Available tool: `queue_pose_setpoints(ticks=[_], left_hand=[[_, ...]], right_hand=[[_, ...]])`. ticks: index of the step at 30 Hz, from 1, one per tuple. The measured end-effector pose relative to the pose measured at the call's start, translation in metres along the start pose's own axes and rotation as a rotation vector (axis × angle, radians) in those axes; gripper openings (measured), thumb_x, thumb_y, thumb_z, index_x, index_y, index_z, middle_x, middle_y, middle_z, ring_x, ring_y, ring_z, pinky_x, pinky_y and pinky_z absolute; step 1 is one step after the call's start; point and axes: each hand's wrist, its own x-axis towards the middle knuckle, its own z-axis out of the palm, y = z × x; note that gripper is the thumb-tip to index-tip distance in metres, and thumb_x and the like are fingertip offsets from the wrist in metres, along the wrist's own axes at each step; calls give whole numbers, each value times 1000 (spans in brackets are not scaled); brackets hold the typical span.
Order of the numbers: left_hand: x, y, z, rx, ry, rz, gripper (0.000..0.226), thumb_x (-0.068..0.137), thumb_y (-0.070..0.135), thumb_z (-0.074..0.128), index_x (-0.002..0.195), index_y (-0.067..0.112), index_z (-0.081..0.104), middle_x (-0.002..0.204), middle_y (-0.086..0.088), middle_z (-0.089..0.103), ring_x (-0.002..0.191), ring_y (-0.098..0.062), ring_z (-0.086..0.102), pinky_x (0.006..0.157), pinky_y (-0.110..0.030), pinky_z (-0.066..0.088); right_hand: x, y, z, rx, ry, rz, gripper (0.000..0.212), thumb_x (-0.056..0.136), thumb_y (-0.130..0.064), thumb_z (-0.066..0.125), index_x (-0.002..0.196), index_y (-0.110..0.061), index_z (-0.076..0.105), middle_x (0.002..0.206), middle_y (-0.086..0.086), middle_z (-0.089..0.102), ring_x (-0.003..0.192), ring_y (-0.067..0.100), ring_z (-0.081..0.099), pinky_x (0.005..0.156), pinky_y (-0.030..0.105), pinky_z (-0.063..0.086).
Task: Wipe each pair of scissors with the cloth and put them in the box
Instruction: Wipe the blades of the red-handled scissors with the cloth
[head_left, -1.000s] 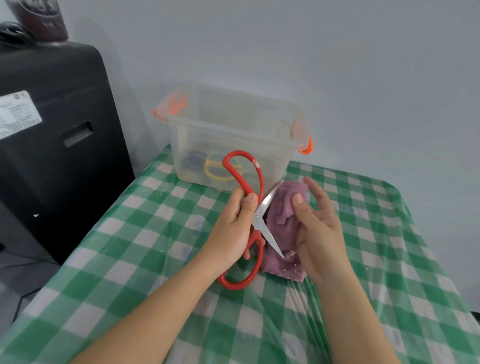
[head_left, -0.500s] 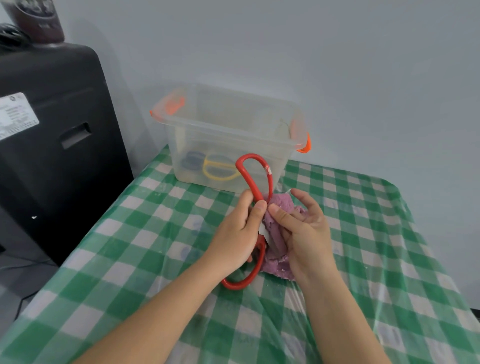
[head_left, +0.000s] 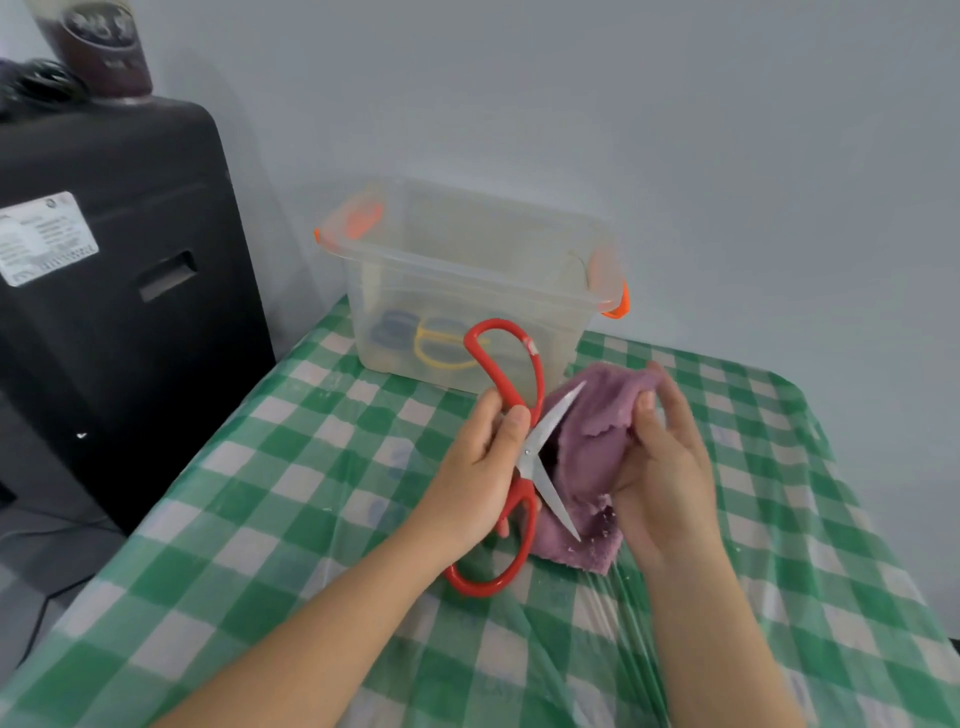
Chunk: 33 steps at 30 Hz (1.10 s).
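The left hand had its grip curled round the handles of the red scissors near the pivot, holding them above the checked surface with the blades spread wide in a V toward the purple cloth. The right hand pinched a fold of that cloth, which hung just beside the blades. Behind them stood the clear box, with yellow-handled scissors already inside.

The left hand covers the red scissors' handle shanks, the scissors in the box show only as blurred loops (blue and yellow) through its cloudy wall, and the dark jar is cut off by the top edge.
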Motion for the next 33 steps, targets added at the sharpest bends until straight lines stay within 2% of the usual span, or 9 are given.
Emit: queue_pose_setpoints(ticks=[4, 9, 16, 18, 21, 23, 25, 28, 33], left_hand=[[1, -1, 0, -33, 50, 8, 16, 102, 37, 34, 107, 33, 49, 64, 1, 52, 46, -11, 55, 34, -22, 36], [3, -5, 3, 110, 34, 77, 13, 101, 39, 36, 105, 42, 49, 65, 2, 44, 44, -12, 43, 34, -23, 37], [0, -6, 4, 178, -40, 82, 19, 103, 35, 35, 89, 27, 45, 58, 5, 38, 35, -11, 35, 34, -22, 32], [0, -5, 2, 126, -10, 55, 19, 103, 34, 36, 94, 24, 48, 61, 3, 40, 41, -23, 41, 34, -23, 32], [2, -1, -2, 10, 123, 6, 14, 102, 35, 38, 98, 36, 51, 78, -14, 49, 57, -46, 51, 34, -22, 37], [4, 0, -3, -43, 202, -6, 14, 103, 35, 38, 99, 40, 51, 76, -17, 52, 54, -38, 54, 35, -22, 40], [5, -1, -3, -60, 221, 5, 15, 103, 34, 38, 98, 41, 50, 67, -5, 51, 48, -18, 53, 36, -23, 42], [5, -6, -2, -11, 203, 34, 14, 103, 35, 38, 98, 37, 51, 72, -7, 51, 46, -13, 50, 37, -24, 42], [6, -9, -1, 112, 139, 75, 15, 102, 36, 38, 99, 27, 50, 80, -3, 57, 51, -3, 52, 40, -20, 42]], right_hand=[[-13, 4, 11, -227, -244, 30, 63, 79, -15, 62, 136, -31, 41, 94, 8, 76, 86, 18, 73, 70, 28, 59], [-12, 11, 12, -262, -138, 3, 64, 70, -1, 73, 125, -26, 51, 77, 13, 73, 69, 18, 70, 61, 26, 58], [1, 5, -1, -5, 10, 23, 50, 70, 1, 69, 116, -15, 58, 96, 15, 71, 79, 21, 72, 76, 32, 61], [8, 1, -5, 86, 72, -21, 54, 70, -5, 68, 122, -9, 56, 108, 16, 68, 89, 21, 71, 84, 33, 58], [10, 1, -8, 96, 24, -10, 48, 89, -12, 59, 134, 1, 48, 116, 17, 64, 107, 27, 63, 98, 40, 51], [7, 3, -7, -8, -81, 30, 32, 96, -14, 50, 125, 0, 53, 104, 13, 65, 99, 24, 62, 91, 35, 51], [2, 3, -4, -166, -200, 65, 26, 93, -19, 53, 113, -3, 57, 94, 8, 67, 90, 20, 63, 79, 31, 53], [-7, 6, 2, -383, -353, 97, 23, 89, -19, 61, 109, -9, 60, 90, 7, 73, 80, 18, 68, 70, 28, 56], [-14, 12, 10, -493, -330, 4, 28, 78, 1, 71, 98, -10, 54, 83, 9, 75, 73, 20, 72, 69, 29, 60]])
